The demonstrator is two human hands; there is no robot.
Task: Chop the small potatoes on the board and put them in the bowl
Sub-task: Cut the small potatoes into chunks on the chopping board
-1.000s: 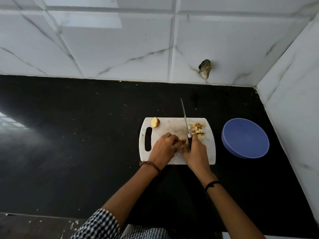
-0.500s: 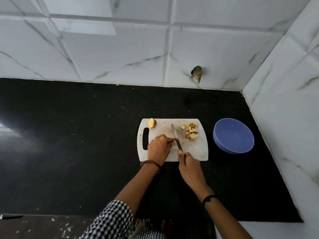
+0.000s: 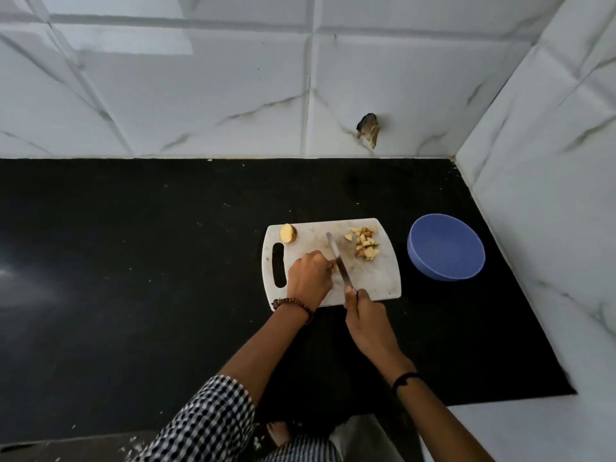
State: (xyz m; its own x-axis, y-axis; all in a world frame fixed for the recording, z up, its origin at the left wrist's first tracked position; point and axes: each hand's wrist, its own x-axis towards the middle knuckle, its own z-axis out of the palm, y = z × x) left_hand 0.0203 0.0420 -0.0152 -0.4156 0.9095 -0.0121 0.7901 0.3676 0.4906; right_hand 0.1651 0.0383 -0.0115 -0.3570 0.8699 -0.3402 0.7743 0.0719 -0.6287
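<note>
A white cutting board (image 3: pixel 376 278) lies on the black counter. My left hand (image 3: pixel 308 278) is curled over a piece of potato (image 3: pixel 334 267) at the board's middle, and only a sliver of that piece shows at my fingertips. My right hand (image 3: pixel 365 320) grips the handle of a knife (image 3: pixel 338 258) whose blade lies right beside my left fingers. A pile of chopped potato pieces (image 3: pixel 365 243) sits at the board's far right. Half a potato (image 3: pixel 288 233) rests at the far left corner. The blue bowl (image 3: pixel 446 246) stands to the right of the board and looks empty.
The black counter (image 3: pixel 133 278) stretches wide to the left. White marble-look tiled walls close it off at the back and on the right. A broken hole in the back wall (image 3: pixel 368 128) sits above the board. The counter's near edge runs below my arms.
My right hand has drawn back toward the board's near edge, and the knife blade now angles across the middle of the board. My left hand stays on the potato piece.
</note>
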